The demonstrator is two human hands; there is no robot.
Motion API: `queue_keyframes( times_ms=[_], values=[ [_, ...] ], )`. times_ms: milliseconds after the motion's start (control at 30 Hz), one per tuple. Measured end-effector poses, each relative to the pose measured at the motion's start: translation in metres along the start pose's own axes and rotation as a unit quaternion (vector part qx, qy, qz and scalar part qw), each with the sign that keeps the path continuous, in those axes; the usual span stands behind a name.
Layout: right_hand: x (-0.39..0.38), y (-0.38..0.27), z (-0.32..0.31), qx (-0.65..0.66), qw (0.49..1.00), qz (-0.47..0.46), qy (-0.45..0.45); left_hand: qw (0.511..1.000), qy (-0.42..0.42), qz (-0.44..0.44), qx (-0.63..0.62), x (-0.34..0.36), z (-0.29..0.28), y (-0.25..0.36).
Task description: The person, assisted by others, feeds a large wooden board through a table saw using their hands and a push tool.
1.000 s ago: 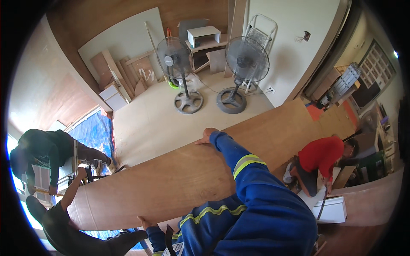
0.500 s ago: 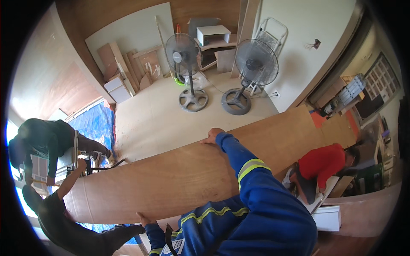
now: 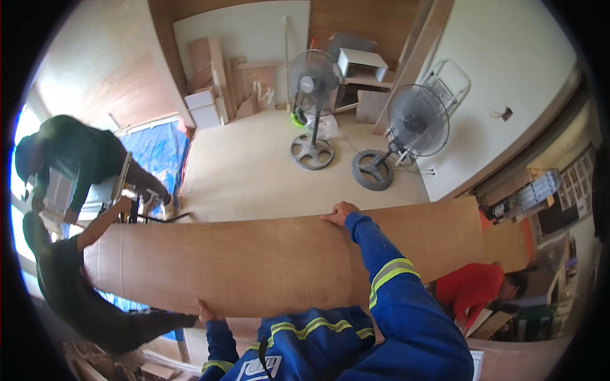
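A long plywood sheet (image 3: 267,260) stretches sideways across the view, just in front of me. My right hand (image 3: 340,213) grips its far edge around the middle, thumb side lying on the face and fingers bent at the rim. My left hand (image 3: 208,311) holds the near edge, lower and to the left, partly hidden by the sheet. At the left end, a co-worker in dark clothing (image 3: 70,292) reaches an arm along the sheet's end, toward a dark tool stand (image 3: 133,213), beside another bent-over co-worker (image 3: 95,152).
A co-worker in red (image 3: 470,286) crouches at right, partly behind the sheet. Two standing fans (image 3: 314,82) (image 3: 413,120), a folded step stool (image 3: 457,76) and leaning boards (image 3: 216,82) line the far side. A blue tarp (image 3: 152,146) lies at left, a metal ladder (image 3: 527,190) at right.
The view has turned, so the sheet now looks more level, its right end lower in the picture. The red-clad co-worker is more hidden behind it. Both my hands stay on the sheet.
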State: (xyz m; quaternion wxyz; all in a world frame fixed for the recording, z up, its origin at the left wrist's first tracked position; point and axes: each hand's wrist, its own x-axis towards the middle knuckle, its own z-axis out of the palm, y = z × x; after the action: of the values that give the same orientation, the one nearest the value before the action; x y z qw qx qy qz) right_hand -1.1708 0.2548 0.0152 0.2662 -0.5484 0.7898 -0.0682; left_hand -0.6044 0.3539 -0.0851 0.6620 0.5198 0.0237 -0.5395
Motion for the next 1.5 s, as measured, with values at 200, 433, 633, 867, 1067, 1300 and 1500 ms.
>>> queue_keyframes(
  times_ms=[200,433,633,867,1067,1300,1500],
  values=[
    [0.014,0.009,-0.003,0.004,1.0,-0.008,-0.022,0.998,0.039,0.052,0.01,0.006,0.007,-0.005],
    [0.024,0.025,0.027,-0.041,0.997,-0.04,0.044,0.981,0.144,0.109,0.065,0.001,0.006,-0.002],
    [0.022,0.02,0.033,-0.008,0.997,-0.055,0.057,0.961,0.199,0.169,0.092,0.006,-0.004,-0.006],
    [0.008,0.012,0.018,-0.015,0.998,-0.051,0.038,0.975,0.166,0.135,0.061,0.014,-0.012,-0.016],
    [0.004,0.013,0.016,-0.011,0.998,-0.058,0.022,0.956,0.22,0.135,0.138,0.013,-0.014,-0.018],
    [0.009,0.019,0.022,0.015,0.997,-0.079,0.005,0.963,0.205,0.142,0.105,0.007,-0.007,-0.017],
    [0.007,0.012,0.018,-0.045,0.997,-0.066,-0.009,0.959,0.22,0.122,0.129,0.0,0.002,-0.008]
  ],
)
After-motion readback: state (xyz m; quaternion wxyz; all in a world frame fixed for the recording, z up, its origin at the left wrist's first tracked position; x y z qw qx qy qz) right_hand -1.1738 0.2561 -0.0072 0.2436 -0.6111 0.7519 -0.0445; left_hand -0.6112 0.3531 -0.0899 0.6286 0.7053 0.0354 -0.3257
